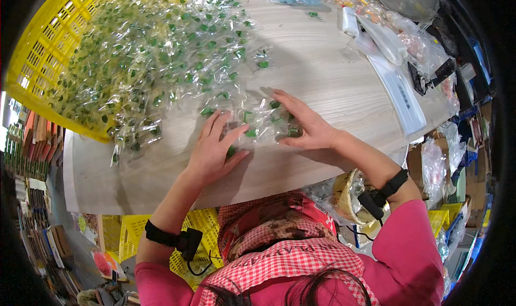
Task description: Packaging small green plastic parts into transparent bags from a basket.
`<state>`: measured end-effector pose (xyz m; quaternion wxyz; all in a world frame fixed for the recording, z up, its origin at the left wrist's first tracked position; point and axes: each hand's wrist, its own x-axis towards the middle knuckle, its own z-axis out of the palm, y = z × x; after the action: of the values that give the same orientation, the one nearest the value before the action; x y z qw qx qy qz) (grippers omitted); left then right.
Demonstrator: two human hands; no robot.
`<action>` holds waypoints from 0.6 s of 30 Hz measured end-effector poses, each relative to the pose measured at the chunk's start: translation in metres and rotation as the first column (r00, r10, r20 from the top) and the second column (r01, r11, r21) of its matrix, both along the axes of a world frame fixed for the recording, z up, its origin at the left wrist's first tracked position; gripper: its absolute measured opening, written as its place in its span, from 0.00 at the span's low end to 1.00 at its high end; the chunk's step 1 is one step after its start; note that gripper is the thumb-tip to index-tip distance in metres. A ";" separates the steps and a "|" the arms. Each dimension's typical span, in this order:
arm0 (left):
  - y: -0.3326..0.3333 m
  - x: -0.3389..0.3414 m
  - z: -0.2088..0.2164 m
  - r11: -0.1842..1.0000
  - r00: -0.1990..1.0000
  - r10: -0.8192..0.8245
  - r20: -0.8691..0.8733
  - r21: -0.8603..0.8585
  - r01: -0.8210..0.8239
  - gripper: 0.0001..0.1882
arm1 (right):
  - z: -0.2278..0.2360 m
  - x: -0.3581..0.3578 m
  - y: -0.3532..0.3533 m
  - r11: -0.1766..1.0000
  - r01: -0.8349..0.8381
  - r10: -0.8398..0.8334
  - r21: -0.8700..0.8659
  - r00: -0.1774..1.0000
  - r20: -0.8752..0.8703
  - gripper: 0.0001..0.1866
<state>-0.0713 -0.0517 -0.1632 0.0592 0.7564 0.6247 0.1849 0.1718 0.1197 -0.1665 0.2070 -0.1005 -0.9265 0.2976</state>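
Sorting step under way at frame centre: left hand (214,151) and right hand (301,126), fingers spread flat, are pressing clear sachets (263,120) without gripping; gathering them calls for closing fingers.

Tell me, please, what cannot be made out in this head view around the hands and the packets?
- What each clear packet holds: small green pieces, too small to name.
- Packets under the left hand and right hand: palms cover them, so no count.
- The yellow crate: cut off by the dark fisheye rim.
- Items at the table's far right edge: blurred and bent near the rim.
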 end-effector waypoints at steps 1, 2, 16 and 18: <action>-0.001 0.000 0.000 1.000 1.000 -0.003 0.002 0.000 0.003 0.31 | 0.001 0.003 0.002 0.999 -0.024 0.024 -0.040 0.999 -0.022 0.50; -0.002 0.001 0.001 1.000 0.998 0.025 0.052 0.015 -0.026 0.31 | 0.001 0.005 0.003 0.996 -0.049 0.046 -0.078 0.998 -0.046 0.48; 0.021 0.019 -0.002 0.990 0.997 -0.034 -0.073 0.132 0.044 0.23 | 0.022 0.005 0.056 0.983 0.075 -0.078 -0.165 0.997 -0.011 0.19; 0.022 0.020 -0.005 0.986 0.999 -0.023 -0.042 0.164 0.030 0.20 | 0.020 -0.010 0.085 0.960 0.227 -0.240 -0.161 0.969 -0.064 0.15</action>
<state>-0.0514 -0.0295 -0.1681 -0.0133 0.7704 0.5983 0.2198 0.1615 0.2052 -0.1469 0.2708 -0.2121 -0.8732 0.3452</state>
